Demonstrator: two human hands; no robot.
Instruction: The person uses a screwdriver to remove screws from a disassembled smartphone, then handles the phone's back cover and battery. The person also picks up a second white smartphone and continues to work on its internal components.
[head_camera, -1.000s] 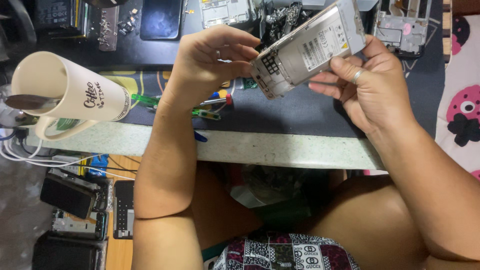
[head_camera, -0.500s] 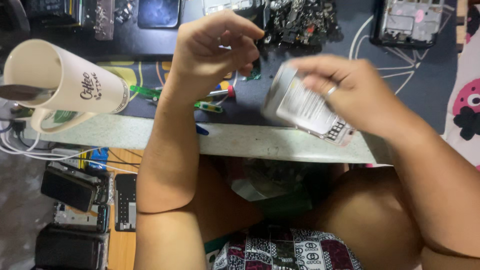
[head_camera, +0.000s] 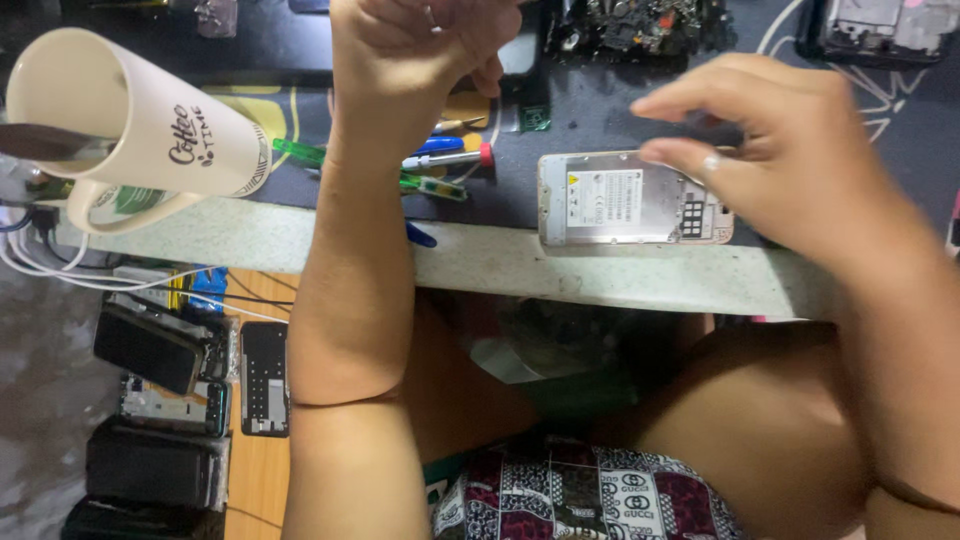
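Half a second ago the right hand (head_camera: 790, 160) gripped the opened silver phone body with its white rectangular label (head_camera: 625, 198) tilted in the air; now that phone lies flat on the dark work mat (head_camera: 560, 110) at the near edge, right of centre, and the hand hovers over its right end with fingers spread and curved, gripping nothing. The left hand (head_camera: 415, 50) is raised at the far middle, forearm upright, fingers curled shut as before, though whether they pinch anything I cannot tell. A cream paper cup with dark lettering (head_camera: 130, 115) lies tipped at far left, and coloured pens (head_camera: 445, 160) lie between cup and phone.
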